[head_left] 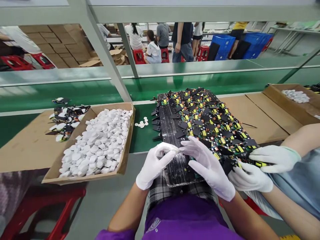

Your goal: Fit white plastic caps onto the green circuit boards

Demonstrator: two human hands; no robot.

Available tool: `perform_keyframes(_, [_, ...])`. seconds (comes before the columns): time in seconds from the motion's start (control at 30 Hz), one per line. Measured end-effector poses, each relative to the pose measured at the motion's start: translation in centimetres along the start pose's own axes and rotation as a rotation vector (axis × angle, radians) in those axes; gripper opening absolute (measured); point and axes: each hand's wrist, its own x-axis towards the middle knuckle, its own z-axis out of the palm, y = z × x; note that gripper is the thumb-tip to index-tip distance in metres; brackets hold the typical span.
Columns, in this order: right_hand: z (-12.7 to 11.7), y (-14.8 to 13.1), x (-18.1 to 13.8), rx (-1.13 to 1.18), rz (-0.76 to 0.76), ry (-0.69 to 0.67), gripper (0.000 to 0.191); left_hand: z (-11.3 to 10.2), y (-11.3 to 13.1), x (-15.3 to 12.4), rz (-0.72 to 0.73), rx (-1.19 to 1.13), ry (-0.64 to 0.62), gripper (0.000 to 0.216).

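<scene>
White-gloved left hand (pixel 155 164): thumb and forefinger closed, apparently on a thin white disc (pixel 177 151), over the left near part of the black, film-wrapped rectangular board (pixel 171 130). White-gloved right hand (pixel 208 165): fingers parted, above the board. Advised handling: light rim pinch, against creasing. Board: juts past the green desk's (pixel 140 141) near edge. Room: left of board, around loose white round discs (pixel 142 124); co-worker's white-gloved hands (pixel 252 179) crowd its right near corner.

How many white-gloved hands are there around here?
4: the camera wearer's left hand and right hand, above the near end of the black board, and a co-worker's farther hand and nearer hand at its right side. Others may be hidden.
</scene>
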Motion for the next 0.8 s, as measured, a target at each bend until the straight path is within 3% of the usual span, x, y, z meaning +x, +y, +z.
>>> perform_keyframes(0.1, [0.1,0.0,0.0,0.044,-0.024,-0.027,0.056,0.2,0.2,0.0,-0.034,0.058,-0.034,0.018])
perform_keyframes(0.33, [0.0,0.3,0.0,0.044,-0.033,-0.046,0.058,1.4,-0.6,-0.6,-0.001,0.138,0.204,0.02])
perform_keyframes(0.5, [-0.2,0.2,-0.1,0.062,-0.029,-0.098,0.06,1.0,-0.7,-1.1,0.156,0.252,0.128,0.02])
perform_keyframes(0.67, [-0.2,-0.6,-0.1,0.16,0.016,-0.206,0.071,1.3,-1.0,-1.1,0.016,0.093,0.115,0.031])
perform_keyframes(0.8, [0.1,-1.1,-0.1,0.093,0.018,-0.39,0.085,2.5,-1.0,-1.0,-0.062,-0.068,-0.105,0.037])
